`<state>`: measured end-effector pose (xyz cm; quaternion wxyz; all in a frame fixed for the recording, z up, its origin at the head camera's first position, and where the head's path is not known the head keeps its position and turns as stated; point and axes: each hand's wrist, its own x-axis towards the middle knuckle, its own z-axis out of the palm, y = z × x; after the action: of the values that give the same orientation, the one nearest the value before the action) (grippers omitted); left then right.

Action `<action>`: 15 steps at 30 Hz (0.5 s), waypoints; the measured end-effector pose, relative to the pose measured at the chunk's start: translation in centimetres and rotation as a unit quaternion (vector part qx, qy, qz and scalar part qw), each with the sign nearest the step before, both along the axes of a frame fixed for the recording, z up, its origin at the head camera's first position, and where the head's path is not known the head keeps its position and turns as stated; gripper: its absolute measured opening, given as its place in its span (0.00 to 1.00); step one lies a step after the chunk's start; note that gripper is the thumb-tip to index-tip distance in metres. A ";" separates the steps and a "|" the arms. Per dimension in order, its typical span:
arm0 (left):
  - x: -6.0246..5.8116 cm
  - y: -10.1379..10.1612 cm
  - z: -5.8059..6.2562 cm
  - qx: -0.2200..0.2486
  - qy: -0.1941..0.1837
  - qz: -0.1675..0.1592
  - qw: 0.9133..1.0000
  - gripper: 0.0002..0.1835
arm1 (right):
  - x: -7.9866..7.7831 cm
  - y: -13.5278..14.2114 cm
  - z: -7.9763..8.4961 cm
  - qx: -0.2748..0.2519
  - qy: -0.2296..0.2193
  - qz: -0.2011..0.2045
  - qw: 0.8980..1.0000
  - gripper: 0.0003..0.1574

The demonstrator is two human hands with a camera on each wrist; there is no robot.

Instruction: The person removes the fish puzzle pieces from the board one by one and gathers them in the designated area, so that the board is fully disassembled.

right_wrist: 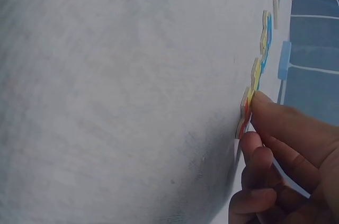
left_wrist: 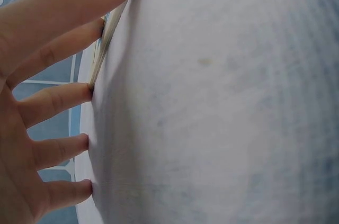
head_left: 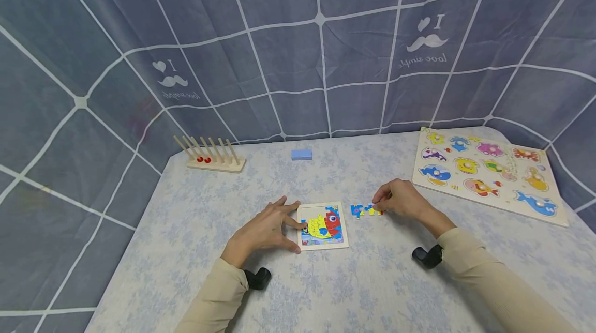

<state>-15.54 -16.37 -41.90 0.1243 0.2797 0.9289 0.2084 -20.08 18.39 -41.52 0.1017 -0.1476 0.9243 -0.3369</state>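
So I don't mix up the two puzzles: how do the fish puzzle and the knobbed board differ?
The fish puzzle is small; the knobbed board is much larger. The fish puzzle shows mainly one fish across joined pieces; the knobbed board shows many separate animals. The left hand touches the fish puzzle; no hand touches the knobbed board. Both have bright pictures and lie on the table.
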 end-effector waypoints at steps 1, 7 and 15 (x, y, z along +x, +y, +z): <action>0.0 0.0 0.0 0.001 -0.002 0.001 1.000 0.32 | 0.0 0.0 0.0 0.000 0.001 0.001 1.000 0.02; 0.0 -0.1 0.1 0.009 -0.009 0.006 1.000 0.32 | 0.0 -0.2 0.2 -0.001 0.005 0.005 1.000 0.02; 0.0 0.0 0.1 0.006 -0.009 0.004 1.000 0.32 | 0.0 -0.2 0.4 0.008 0.006 0.002 1.000 0.05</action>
<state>-15.54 -16.37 -41.80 0.1302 0.2745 0.9277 0.2170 -20.12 18.20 -41.14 0.0976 -0.1504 0.9274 -0.3283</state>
